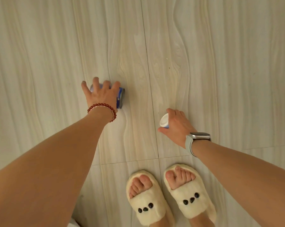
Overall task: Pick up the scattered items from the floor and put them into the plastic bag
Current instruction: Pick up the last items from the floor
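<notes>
Fingers of the left hand (pixel 100 94) were spread and draped over a blue can (pixel 120 99) lying on its side on the tiled floor (pixel 220 63), contact made but closure incomplete. Right hand (pixel 177 126) fingers were wrapped around a white-capped bottle (pixel 164 121), apparently lifted. Neither item was bagged; the plastic bag was out of view, so both deposits remained.

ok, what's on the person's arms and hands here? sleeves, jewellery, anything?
Both forearms are bare, no sleeves in view. The left hand has a bracelet of round dark red beads with a thin pale strand beside it at the wrist. The right hand has a smartwatch, silver case on a pale grey band. No gloves or rings visible.
</notes>
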Demonstrator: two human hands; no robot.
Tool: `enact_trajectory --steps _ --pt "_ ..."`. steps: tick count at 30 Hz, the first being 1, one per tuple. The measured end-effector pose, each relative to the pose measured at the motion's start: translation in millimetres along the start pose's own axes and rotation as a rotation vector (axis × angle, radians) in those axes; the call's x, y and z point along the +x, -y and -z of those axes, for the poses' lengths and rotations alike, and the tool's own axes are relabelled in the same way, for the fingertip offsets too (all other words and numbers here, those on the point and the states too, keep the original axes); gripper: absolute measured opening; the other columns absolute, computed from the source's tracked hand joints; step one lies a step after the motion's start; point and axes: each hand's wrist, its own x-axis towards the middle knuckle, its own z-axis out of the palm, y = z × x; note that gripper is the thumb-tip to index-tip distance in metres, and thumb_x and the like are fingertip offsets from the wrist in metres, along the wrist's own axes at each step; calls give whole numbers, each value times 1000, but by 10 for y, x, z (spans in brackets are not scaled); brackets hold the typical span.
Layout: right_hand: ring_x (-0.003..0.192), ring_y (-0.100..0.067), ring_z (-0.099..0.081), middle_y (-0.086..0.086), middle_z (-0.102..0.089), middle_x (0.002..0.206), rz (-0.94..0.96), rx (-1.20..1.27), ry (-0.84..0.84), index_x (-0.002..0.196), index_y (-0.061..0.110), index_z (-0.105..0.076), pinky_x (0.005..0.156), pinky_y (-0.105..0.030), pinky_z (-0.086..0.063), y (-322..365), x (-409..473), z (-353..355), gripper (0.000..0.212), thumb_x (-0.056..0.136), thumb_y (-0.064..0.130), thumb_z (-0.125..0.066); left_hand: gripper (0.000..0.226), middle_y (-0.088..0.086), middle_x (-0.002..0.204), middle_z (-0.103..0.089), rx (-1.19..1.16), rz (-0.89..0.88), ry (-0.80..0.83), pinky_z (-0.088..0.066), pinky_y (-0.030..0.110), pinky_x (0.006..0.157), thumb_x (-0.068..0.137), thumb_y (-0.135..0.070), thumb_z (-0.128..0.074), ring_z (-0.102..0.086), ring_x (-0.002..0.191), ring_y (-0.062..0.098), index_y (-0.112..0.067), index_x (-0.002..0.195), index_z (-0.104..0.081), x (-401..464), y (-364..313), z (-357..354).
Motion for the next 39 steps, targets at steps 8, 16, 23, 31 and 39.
enact_trajectory --steps 8,16,23,31,39 --pt "107 -30 -56 -13 -60 117 -134 94 77 124 7 -42 84 -32 -43 175 -599 163 57 83 43 -60 76 4 108 -49 -742 56 407 -49 32 81 66 -45 -71 -57 94 25 -26 129 -33 -1223 -269 -59" --pt "83 -23 -55 -8 -59 98 -201 82 87 114 9 -43 72 -32 -48 607 -1570 539 53 80 47 -61 55 1 94 -63 -1419 703 500 -51 25 64 62 -50 -73 -62 78 13 -26 104 -47 -2790 -242 230" --pt "88 -25 -56 -9 -59 104 -13 -223 241 102 15 -43 69 -28 -44 1278 -2101 837 37 81 41 -59 38 -2 76 -62 -1821 1129 246 -50 29 62 66 -45 -71 -62 69 14 -25 85 -45 -3569 141 577" --pt "104 -33 -54 -16 -47 122 163 -421 273 122 9 -45 89 -35 -45 2335 -2579 549 45 83 26 -59 37 10 83 -61 -2517 1657 -200 -47 24 52 76 -28 -70 -59 65 19 -9 102 -53 -4363 696 623" --pt "87 -26 -57 -13 -59 111 239 -341 399 115 9 -50 71 -32 -46 3158 -3035 -675 35 82 19 -60 56 16 94 -64 -2741 1907 -160 -46 28 54 72 -34 -73 -59 66 23 -5 114 -49 -5238 1001 -296"
